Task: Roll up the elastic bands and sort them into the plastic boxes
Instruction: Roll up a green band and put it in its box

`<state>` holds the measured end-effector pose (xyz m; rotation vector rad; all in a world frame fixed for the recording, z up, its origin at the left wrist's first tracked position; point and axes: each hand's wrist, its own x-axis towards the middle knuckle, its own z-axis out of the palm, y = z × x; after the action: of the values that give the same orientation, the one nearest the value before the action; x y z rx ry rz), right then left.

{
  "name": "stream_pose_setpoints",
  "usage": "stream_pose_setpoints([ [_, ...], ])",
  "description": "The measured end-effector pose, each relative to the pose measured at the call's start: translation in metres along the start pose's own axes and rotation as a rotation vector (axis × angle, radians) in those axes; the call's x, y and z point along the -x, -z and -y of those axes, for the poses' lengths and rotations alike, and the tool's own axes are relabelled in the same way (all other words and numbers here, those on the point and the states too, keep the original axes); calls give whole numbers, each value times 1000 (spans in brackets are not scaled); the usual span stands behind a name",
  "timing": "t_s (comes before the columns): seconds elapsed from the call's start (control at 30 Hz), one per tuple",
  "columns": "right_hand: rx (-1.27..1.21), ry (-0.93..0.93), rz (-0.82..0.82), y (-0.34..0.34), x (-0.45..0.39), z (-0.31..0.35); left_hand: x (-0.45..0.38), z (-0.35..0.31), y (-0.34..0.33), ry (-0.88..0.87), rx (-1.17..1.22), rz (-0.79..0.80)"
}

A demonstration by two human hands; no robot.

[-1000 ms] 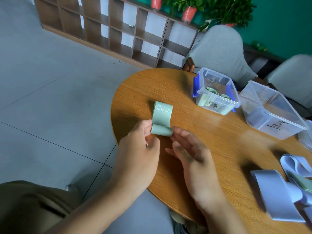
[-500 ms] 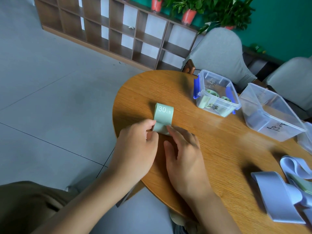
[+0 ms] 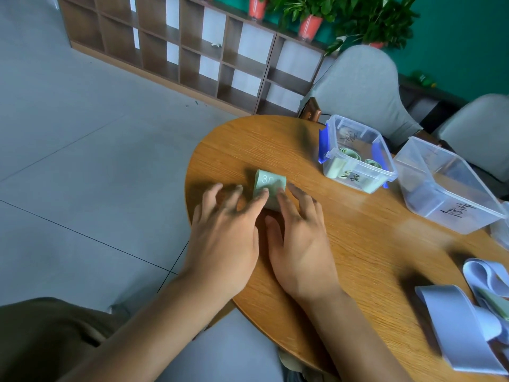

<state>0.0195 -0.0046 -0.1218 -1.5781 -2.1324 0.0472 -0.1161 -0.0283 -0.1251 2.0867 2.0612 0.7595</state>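
A pale green elastic band (image 3: 269, 186) printed "30" lies partly rolled on the round wooden table (image 3: 358, 244). My left hand (image 3: 225, 232) and my right hand (image 3: 300, 235) lie flat side by side, fingers spread, with their fingertips pressing on the near end of the band. A small clear box with blue clips (image 3: 355, 158) holds several rolled green bands. Beside it on the right stands a larger clear box (image 3: 446, 186) with a handwritten label. Loose lavender bands (image 3: 468, 315) are heaped at the table's right edge.
Two grey chairs (image 3: 360, 86) stand behind the boxes, and a second chair (image 3: 479, 125) is at the far right. A wooden cubby shelf (image 3: 192, 48) with potted plants runs along the back wall. The table's left edge drops to grey floor tiles (image 3: 82, 161).
Both hands have gone from pinching the band's rolled end to lying flat with straight fingers on it. They have moved forward, and less of the band shows.
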Motion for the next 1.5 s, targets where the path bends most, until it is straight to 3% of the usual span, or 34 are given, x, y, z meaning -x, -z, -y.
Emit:
stream_pose_setpoints([
  [0.17, -77, 158, -180, -3, 3, 0, -7, 1, -3, 15, -34, -2],
  [0.77, -70, 158, 104, -5, -36, -22, -4, -3, -7, 107, 91, -149],
  [1.33, 5, 56, 170, -20, -87, -34, -6, -2, -7, 88, 115, -161],
  [1.5, -2, 73, 103, -27, -90, -39, -8, -1, -8, 87, 128, -184],
])
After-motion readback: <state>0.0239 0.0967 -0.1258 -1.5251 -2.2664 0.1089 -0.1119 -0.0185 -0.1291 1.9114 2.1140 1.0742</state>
